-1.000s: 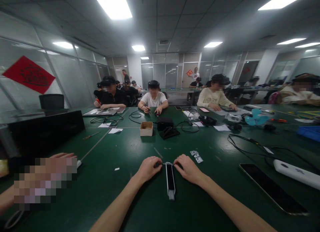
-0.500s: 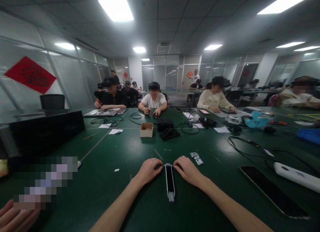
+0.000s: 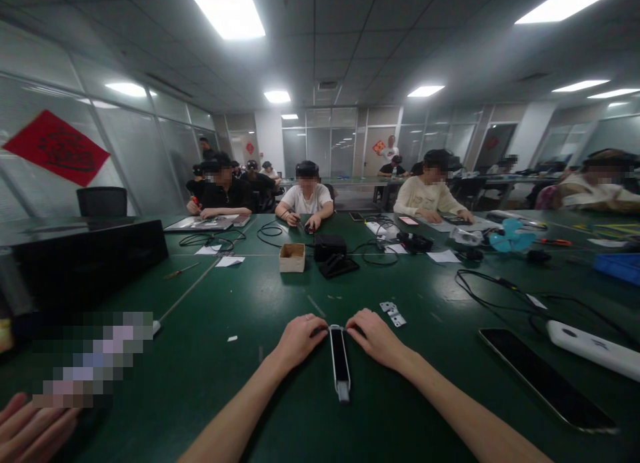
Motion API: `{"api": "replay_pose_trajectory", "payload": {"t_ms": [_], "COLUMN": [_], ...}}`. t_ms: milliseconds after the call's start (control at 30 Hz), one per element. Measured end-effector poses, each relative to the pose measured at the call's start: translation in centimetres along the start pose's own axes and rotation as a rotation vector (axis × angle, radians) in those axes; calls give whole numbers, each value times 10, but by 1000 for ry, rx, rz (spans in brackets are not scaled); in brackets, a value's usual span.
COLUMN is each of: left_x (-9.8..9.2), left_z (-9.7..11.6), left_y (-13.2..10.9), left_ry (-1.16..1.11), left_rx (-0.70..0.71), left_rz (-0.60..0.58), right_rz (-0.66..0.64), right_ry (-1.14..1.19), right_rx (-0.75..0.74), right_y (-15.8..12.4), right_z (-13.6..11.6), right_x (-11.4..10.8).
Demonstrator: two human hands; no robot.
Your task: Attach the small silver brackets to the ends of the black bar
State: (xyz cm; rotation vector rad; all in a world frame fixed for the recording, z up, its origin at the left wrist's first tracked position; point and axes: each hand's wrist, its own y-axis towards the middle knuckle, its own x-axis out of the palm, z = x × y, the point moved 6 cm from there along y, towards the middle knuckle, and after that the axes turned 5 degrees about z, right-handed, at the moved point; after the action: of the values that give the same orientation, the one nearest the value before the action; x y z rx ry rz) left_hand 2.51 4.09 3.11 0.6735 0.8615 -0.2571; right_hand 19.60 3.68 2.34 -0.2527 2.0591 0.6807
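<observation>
Narrow black bar in a white casing, with a small grey metal tip at its near end, lies on the dark green work table just below the middle of the frame, its long axis pointing straight away from the person and the tip toward the body. The left hand and right hand sit on either side of its far end, with their fingers curled nearly shut and coming in from both sides to meet there; whether they grip the bar or only touch it cannot be told. A ring shows on the left hand. Just beyond the right hand lie small silver metal hinge plates. To the right are a black tablet and a white power strip, with a coiled black cable above them. At the lower left corner, another person's fingers rest near a pixelated patch. Farther up the table stand an open cardboard box and a black box, while a teal plastic fan and a blue tray sit toward the right edge. Across the table, people in a white T-shirt, a cream sweatshirt and a black shirt work with their hands on the tabletop, and a red diamond banner hangs on the glass wall at the upper left.
</observation>
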Motion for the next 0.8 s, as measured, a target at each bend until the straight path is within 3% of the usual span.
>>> {"api": "replay_pose_trajectory", "payload": {"t_ms": [133, 300, 467, 700, 800], "left_x": [0, 2, 0, 10, 12], "left_z": [1, 0, 0, -8, -8], "left_y": [1, 1, 0, 2, 2], "left_ry": [9, 25, 23, 87, 87], "left_rx": [-5, -17, -14, -6, -15], "left_rz": [-14, -32, -25, -62, -77], "right_rz": [35, 99, 30, -78, -13], "right_ry": [-53, -157, -178, -155, -123], "right_rx": [-8, 6, 56, 136, 146], "right_y": [1, 0, -7, -13, -13], "right_z": [5, 30, 57, 63, 65], "right_x": [-12, -38, -55, -54, -52]}}
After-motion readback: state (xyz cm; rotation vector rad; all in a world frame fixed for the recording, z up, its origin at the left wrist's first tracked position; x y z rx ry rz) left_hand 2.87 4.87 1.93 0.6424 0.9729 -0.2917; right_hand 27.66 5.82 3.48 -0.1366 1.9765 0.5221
